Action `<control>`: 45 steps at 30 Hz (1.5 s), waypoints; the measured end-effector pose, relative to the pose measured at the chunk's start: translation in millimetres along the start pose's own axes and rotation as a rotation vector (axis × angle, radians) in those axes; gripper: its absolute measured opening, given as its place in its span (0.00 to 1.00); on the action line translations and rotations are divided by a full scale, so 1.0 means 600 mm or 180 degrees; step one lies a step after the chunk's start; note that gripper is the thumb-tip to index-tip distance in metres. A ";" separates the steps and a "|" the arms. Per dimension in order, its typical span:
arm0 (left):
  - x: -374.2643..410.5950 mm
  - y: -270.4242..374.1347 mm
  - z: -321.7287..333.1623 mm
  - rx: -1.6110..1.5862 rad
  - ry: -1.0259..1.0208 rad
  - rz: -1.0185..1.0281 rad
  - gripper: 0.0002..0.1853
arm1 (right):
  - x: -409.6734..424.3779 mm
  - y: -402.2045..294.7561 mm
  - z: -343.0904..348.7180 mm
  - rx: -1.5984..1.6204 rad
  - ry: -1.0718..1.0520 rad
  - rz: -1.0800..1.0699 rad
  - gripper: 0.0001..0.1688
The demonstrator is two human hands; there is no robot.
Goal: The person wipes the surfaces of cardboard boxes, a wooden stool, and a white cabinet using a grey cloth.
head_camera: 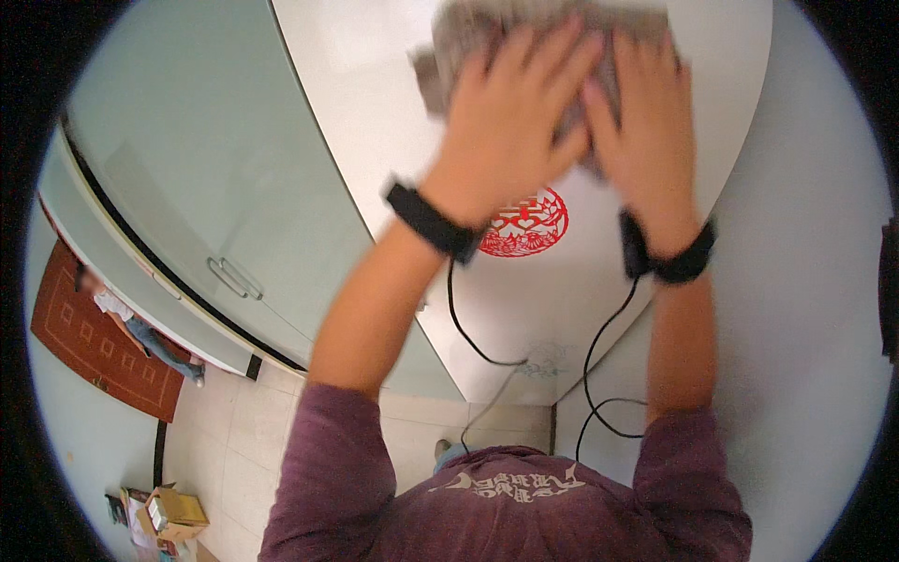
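A grey-brown cloth (pixel 484 24), blurred, lies bunched against a glossy white panel (pixel 365 105) at the top of the head view. My left hand (pixel 516 119) presses flat on it with the fingers spread. Beside it, my right hand (pixel 650 126) rests on the cloth's right part, fingers extended. Neither hand visibly grips the cloth; some fingertips are blurred. Just below my left hand, a round red paper-cut decoration (pixel 530 228) shows on the panel, partly covered by my wrist. Both wrists wear black bands with thin black cables hanging from them.
Pale green cabinet doors (pixel 211 154) with metal handles (pixel 235 277) stand at the left. A grey-white wall (pixel 808 281) runs along the right. Far left are a brown door (pixel 105 344), a person (pixel 144 330) and an open cardboard box (pixel 179 516) on the tiled floor.
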State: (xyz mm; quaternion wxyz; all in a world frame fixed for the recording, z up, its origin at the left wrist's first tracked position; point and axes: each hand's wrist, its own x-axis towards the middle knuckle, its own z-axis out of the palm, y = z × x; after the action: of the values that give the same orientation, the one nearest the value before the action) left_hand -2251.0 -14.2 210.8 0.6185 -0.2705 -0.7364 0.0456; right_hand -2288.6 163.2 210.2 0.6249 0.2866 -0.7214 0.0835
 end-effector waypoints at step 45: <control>-0.468 0.276 0.141 -0.1679 -0.3034 -0.0617 0.44 | -0.697 -0.136 0.132 0.0414 -0.1628 0.1855 0.28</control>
State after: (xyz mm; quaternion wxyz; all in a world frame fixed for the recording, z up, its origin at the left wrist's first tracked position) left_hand -2248.6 21.1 -124.2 0.1293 -0.2967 -0.9428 -0.0800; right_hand -2291.3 187.5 -222.3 0.3556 0.1203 -0.8982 0.2288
